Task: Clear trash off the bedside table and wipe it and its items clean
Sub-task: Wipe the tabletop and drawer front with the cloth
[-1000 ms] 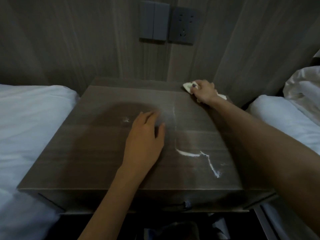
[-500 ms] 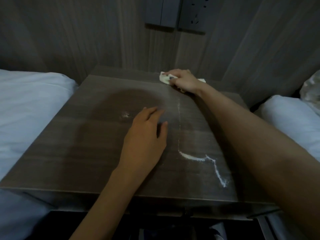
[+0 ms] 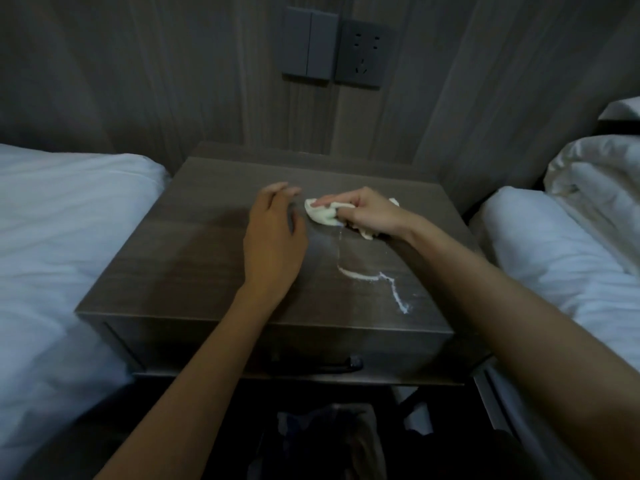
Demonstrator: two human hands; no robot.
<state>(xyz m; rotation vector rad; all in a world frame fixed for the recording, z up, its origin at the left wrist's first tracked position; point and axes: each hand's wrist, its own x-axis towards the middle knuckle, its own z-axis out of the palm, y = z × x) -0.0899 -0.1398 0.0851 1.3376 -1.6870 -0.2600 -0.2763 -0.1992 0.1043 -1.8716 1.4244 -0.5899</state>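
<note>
A dark wood bedside table [image 3: 180,258] fills the middle of the view. My right hand [image 3: 372,213] presses a crumpled white cloth [image 3: 322,213] onto the tabletop near its centre back. My left hand [image 3: 273,237] lies flat on the top just left of the cloth, fingers spread, holding nothing. A white powdery streak [image 3: 377,280] runs across the front right part of the top, with a faint line leading up from it to the cloth.
White beds flank the table, one on the left [image 3: 59,244] and one on the right [image 3: 554,258], with a bunched duvet [image 3: 602,181] at the far right. A switch [image 3: 309,46] and socket [image 3: 363,51] sit on the wall. A drawer handle [image 3: 318,367] is at the front.
My right hand has dragged the cloth from the back right corner leftward and toward me, to the table's middle. My left hand stayed flat on the top. The camera tilted and shifted.
</note>
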